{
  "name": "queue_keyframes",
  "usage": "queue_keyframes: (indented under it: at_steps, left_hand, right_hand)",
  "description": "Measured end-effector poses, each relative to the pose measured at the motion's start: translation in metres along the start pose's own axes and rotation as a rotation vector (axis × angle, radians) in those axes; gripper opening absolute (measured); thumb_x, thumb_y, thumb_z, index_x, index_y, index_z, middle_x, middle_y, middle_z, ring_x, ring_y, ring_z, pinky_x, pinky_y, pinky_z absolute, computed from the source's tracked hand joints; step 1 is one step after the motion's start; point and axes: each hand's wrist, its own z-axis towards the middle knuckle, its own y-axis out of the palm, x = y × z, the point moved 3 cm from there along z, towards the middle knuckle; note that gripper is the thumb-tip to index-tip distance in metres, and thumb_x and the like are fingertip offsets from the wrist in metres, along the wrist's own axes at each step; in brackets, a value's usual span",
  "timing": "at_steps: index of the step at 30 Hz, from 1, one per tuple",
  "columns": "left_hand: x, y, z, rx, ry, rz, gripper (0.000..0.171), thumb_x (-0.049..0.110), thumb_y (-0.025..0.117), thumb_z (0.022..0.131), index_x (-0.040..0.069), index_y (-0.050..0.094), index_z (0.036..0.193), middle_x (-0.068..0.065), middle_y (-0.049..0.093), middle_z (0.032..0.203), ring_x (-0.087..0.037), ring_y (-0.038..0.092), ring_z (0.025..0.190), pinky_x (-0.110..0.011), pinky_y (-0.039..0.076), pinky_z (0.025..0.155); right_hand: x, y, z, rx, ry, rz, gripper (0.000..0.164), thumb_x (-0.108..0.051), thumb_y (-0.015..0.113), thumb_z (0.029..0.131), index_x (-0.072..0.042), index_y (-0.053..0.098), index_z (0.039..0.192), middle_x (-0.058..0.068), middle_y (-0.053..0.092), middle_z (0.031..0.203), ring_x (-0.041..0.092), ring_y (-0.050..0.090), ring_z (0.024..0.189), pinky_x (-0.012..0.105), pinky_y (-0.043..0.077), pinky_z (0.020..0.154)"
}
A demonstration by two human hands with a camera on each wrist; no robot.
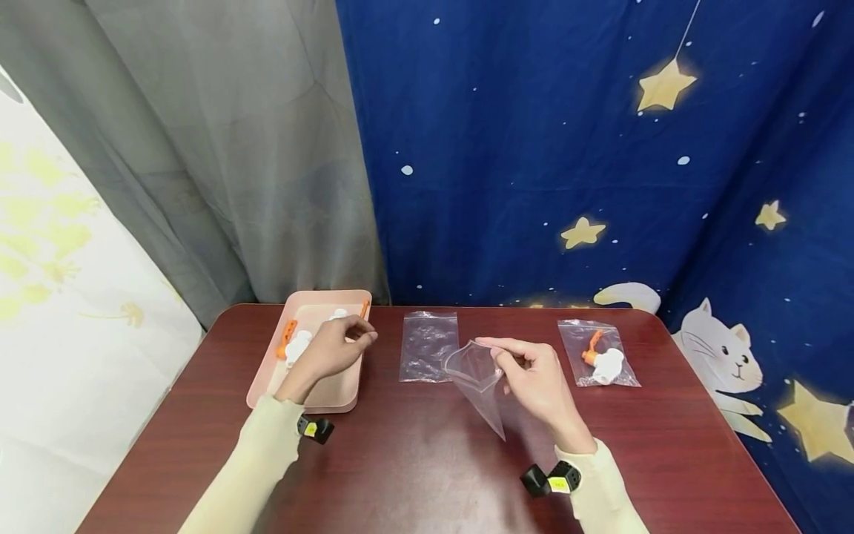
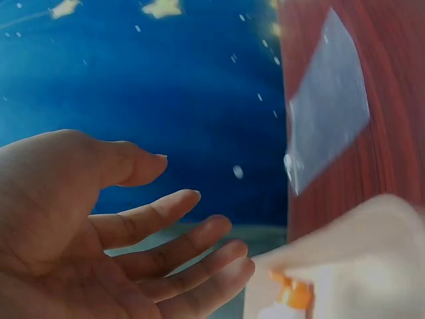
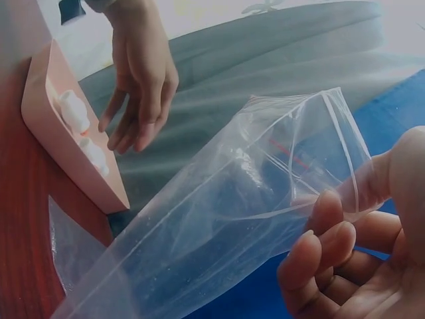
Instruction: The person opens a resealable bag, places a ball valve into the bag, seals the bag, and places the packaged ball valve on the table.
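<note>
My right hand (image 1: 534, 374) pinches the rim of a clear zip bag (image 1: 477, 374), whose mouth gapes while its lower corner hangs over the table. In the right wrist view the bag (image 3: 199, 219) looks see-through, with nothing inside. Over the pink tray (image 1: 343, 400) hovers my left hand (image 1: 336, 345), fingers loosely bent and holding nothing. The tray contains white parts with orange pieces; one white part (image 1: 299, 345) lies beside an orange piece (image 1: 287, 335), and another white part (image 1: 339, 314) is partly hidden behind the left hand.
A flat clear bag (image 1: 427, 348) lies on the brown table (image 1: 414, 475) between the tray and my right hand. Farther right, another bag (image 1: 567, 341) contains a white part (image 1: 607, 366) with an orange piece. Curtains (image 1: 494, 148) hang close behind the table's far edge.
</note>
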Motion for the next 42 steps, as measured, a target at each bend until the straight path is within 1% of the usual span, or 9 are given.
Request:
queue_keyframes:
  at_steps: [4,10,17,19,22,26,32,37,42]
  left_hand:
    - [-0.019,-0.010,0.016,-0.015,-0.062,0.024,0.030,0.025,0.062,0.101,0.003,0.070,0.118,-0.014,0.076,0.108,-0.030,0.071,0.105,-0.045,0.056,0.090]
    - [-0.049,-0.020,0.038,-0.048,-0.233,0.045,0.048,0.032,0.057,0.102,0.000,0.057,0.139,-0.026,0.064,0.131,-0.040,0.061,0.121,-0.051,0.052,0.098]
    - [-0.075,-0.023,0.060,-0.118,-0.338,0.087,0.059,0.033,0.054,0.103,-0.009,0.047,0.144,-0.033,0.055,0.139,-0.042,0.056,0.126,-0.053,0.049,0.104]
    - [-0.081,-0.022,0.066,-0.138,-0.365,0.094,0.057,0.032,0.055,0.103,-0.011,0.049,0.140,-0.033,0.056,0.136,-0.039,0.058,0.118,-0.051,0.050,0.101]
    - [-0.087,-0.020,0.073,-0.174,-0.407,0.133,0.042,0.031,0.056,0.101,-0.009,0.060,0.110,-0.023,0.063,0.100,-0.027,0.060,0.085,-0.040,0.054,0.078]
    - [-0.093,-0.016,0.083,-0.224,-0.470,0.157,0.030,0.030,0.057,0.099,0.002,0.056,0.089,-0.005,0.048,0.074,-0.015,0.048,0.060,-0.029,0.045,0.055]
    - [-0.096,-0.012,0.091,-0.242,-0.548,0.100,0.037,0.025,0.060,0.097,-0.007,0.056,0.115,-0.015,0.053,0.092,-0.026,0.064,0.065,-0.040,0.061,0.057]
    - [-0.096,-0.013,0.093,-0.230,-0.566,0.100,0.037,0.022,0.061,0.095,-0.010,0.058,0.113,-0.020,0.057,0.092,-0.028,0.068,0.060,-0.040,0.061,0.054]
    - [-0.093,-0.014,0.092,-0.220,-0.577,0.116,0.036,0.022,0.062,0.094,-0.010,0.060,0.111,-0.021,0.058,0.094,-0.028,0.067,0.063,-0.039,0.062,0.056]
  right_hand:
    - [0.000,0.000,0.000,-0.003,0.000,-0.002,0.024,-0.007,0.064,0.099,-0.018,0.079,0.115,0.020,0.067,0.078,0.010,0.056,0.045,0.032,0.056,0.051]
    - [-0.001,-0.001,-0.001,-0.009,-0.001,-0.007,0.024,-0.008,0.064,0.099,-0.018,0.079,0.115,0.018,0.068,0.080,0.023,0.058,0.046,0.029,0.054,0.050]
    - [-0.002,-0.001,0.000,-0.014,0.003,-0.031,0.024,-0.009,0.064,0.099,-0.019,0.079,0.115,0.015,0.074,0.090,0.022,0.058,0.046,0.027,0.053,0.049]
    - [-0.002,-0.001,0.000,-0.017,0.006,-0.034,0.024,-0.009,0.064,0.099,-0.019,0.079,0.115,0.015,0.074,0.090,0.022,0.059,0.047,0.027,0.053,0.049]
    - [-0.002,-0.001,0.000,-0.019,0.011,-0.037,0.023,-0.011,0.064,0.100,-0.020,0.079,0.115,0.014,0.075,0.092,0.019,0.058,0.047,0.028,0.053,0.049]
    - [-0.001,0.000,0.000,-0.019,0.011,-0.039,0.023,-0.012,0.065,0.099,-0.021,0.079,0.115,0.013,0.076,0.093,0.016,0.057,0.047,0.027,0.052,0.049]
    - [0.000,0.000,0.000,-0.022,-0.005,-0.034,0.023,-0.011,0.065,0.099,-0.020,0.079,0.115,0.015,0.076,0.094,0.019,0.058,0.045,0.027,0.051,0.046]
    - [0.000,0.000,0.000,-0.023,-0.012,-0.043,0.023,-0.012,0.065,0.100,-0.020,0.079,0.115,0.015,0.076,0.095,0.024,0.059,0.046,0.027,0.051,0.046]
    - [0.000,0.000,0.000,-0.022,-0.013,-0.048,0.023,-0.011,0.065,0.099,-0.021,0.079,0.114,0.014,0.076,0.095,0.019,0.058,0.045,0.027,0.051,0.046]
